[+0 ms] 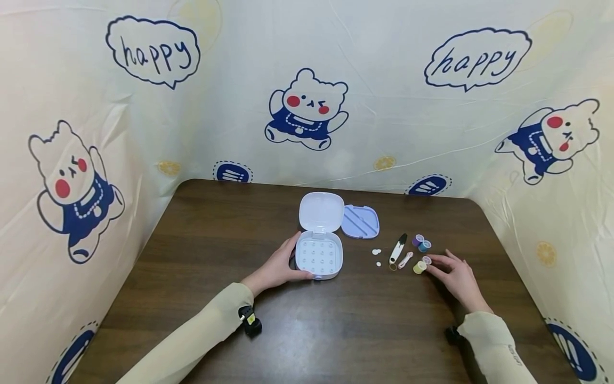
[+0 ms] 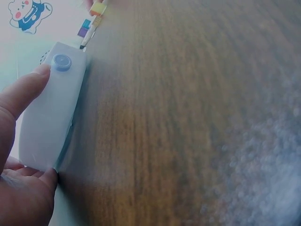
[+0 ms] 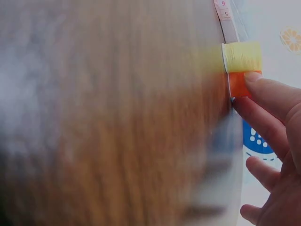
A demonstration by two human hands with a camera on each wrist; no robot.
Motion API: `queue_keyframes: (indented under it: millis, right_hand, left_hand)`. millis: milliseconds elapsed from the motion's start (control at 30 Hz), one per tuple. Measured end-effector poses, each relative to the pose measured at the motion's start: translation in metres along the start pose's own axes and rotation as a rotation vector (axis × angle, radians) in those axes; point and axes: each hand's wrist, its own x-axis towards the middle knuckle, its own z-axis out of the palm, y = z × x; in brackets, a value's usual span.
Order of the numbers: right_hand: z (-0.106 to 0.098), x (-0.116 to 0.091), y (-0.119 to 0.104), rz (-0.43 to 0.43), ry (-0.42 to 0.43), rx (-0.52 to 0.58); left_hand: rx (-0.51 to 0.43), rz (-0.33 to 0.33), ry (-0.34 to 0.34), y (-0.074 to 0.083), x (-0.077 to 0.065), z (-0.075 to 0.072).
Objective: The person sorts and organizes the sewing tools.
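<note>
Left hand (image 1: 279,267) broadly gripped 1 white hinged plastic box (image 2: 52,110); right hand (image 1: 459,279) narrowly pinched 1 orange thread spool (image 3: 238,84), yellow thread spool (image 3: 243,57) alongside. Pickup, I judged, wanted steady lifting.

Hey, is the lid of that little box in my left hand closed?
No, in the head view the lid is open beyond the base, leaving the inside in plain sight.

Wears a cream sleeve (image 1: 201,330) on the left, a matching sleeve (image 1: 496,338) with small dark lettering (image 1: 515,354) on the right. Carries a black strapped device (image 1: 252,327) with a yellow patch (image 1: 251,319) left, a second black device (image 1: 452,335) right.
</note>
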Motion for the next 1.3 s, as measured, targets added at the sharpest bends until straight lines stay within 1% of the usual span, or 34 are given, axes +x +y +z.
queue_keyframes:
  millis: [133,300,600,900,1100,1300]
  right_hand:
    - [0.002,-0.001,0.001,-0.013,0.025,0.004]
    - [0.002,-0.001,0.001,-0.016,0.031,0.007]
    - [-0.001,-0.001,-0.005,0.011,0.044,0.014]
    - [-0.009,-0.002,-0.011,0.075,0.029,0.001]
    - [-0.013,-0.006,-0.015,0.072,0.040,-0.015]
    - [-0.020,-0.008,-0.026,0.073,0.018,-0.026]
  left_hand:
    - [0.009,-0.012,-0.004,0.001,0.000,0.001]
    - [0.010,-0.013,-0.003,0.001,0.000,0.001]
    - [0.008,-0.005,-0.002,0.002,0.000,0.001]
    - [0.001,-0.006,-0.001,0.005,-0.001,0.000]
    - [-0.001,-0.003,-0.002,0.005,-0.002,-0.001]
    - [0.004,-0.001,0.001,0.004,-0.002,0.000]
